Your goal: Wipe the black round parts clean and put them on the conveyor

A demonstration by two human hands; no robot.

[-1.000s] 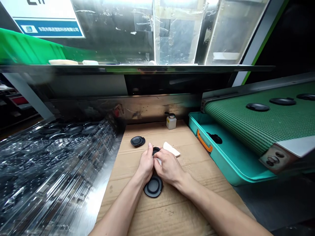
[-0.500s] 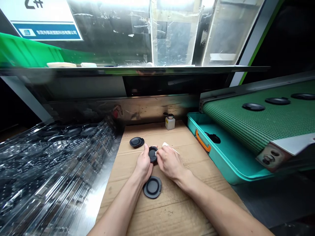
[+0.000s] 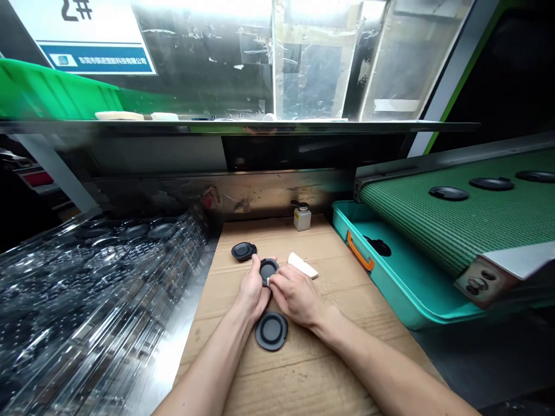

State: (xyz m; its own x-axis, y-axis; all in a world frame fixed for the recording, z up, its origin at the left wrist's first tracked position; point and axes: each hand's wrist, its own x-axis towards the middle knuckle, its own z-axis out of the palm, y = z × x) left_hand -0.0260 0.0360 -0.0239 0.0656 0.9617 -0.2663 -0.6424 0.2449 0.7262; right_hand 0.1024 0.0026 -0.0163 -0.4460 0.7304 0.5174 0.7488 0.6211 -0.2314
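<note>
My left hand (image 3: 254, 292) is closed around the edge of a round black plastic lid (image 3: 269, 269), held tilted above the cardboard. Against the lid's lower right rim, my right hand (image 3: 299, 293) pinches a small white piece (image 3: 269, 281), mostly hidden by the fingers; it looks like a wipe or pad. A white folded cloth (image 3: 302, 266) lies just beyond my right hand. Nearer to me, another black lid (image 3: 272, 331) rests flat below my hands. A small pile of black lids (image 3: 243, 251) sits to the upper left of my left hand.
A white bottle (image 3: 302, 218) stands at the back of the cardboard sheet (image 3: 338, 358). On the right, a teal bin (image 3: 403, 297) sits under a green conveyor belt (image 3: 416, 214) carrying black lids. Clear plastic trays (image 3: 108, 312) are stacked at left. A metal shelf (image 3: 286, 127) crosses behind.
My right hand has slid from the lid's right side down to its lower right rim. More of the folded white cloth shows now. The view has shifted slightly.
</note>
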